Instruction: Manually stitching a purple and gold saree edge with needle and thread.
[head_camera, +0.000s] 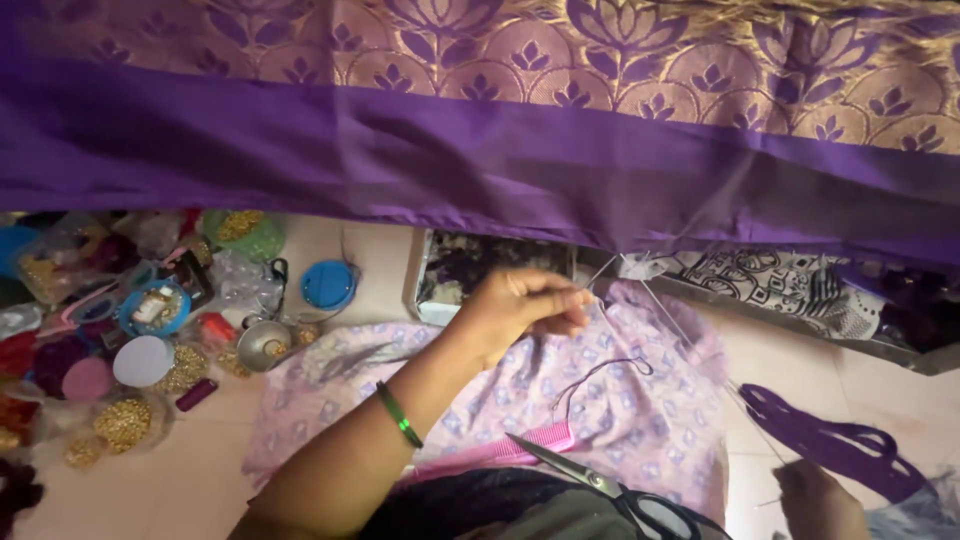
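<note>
A purple silk cloth (480, 160) with a gold flower-patterned band hangs across the top of the view. My left hand (525, 305) is raised just under its lower edge, fingers pinched on thin threads (640, 285) coming down from the hem. My right hand (815, 500) sits low at the bottom right, pinching the far end of a thread that stretches up to the hem. A bundle of purple thread (840, 440) lies on the floor beside it. A green bangle (400, 415) circles my left forearm.
Scissors (600, 490) and a pink comb (530, 445) rest on the flowered lilac fabric (640, 400) over my lap. Small containers, gold beads (125, 420), a metal bowl (262, 345) and a blue lid (328, 285) crowd the floor at left. A patterned metal tray (760, 280) lies behind.
</note>
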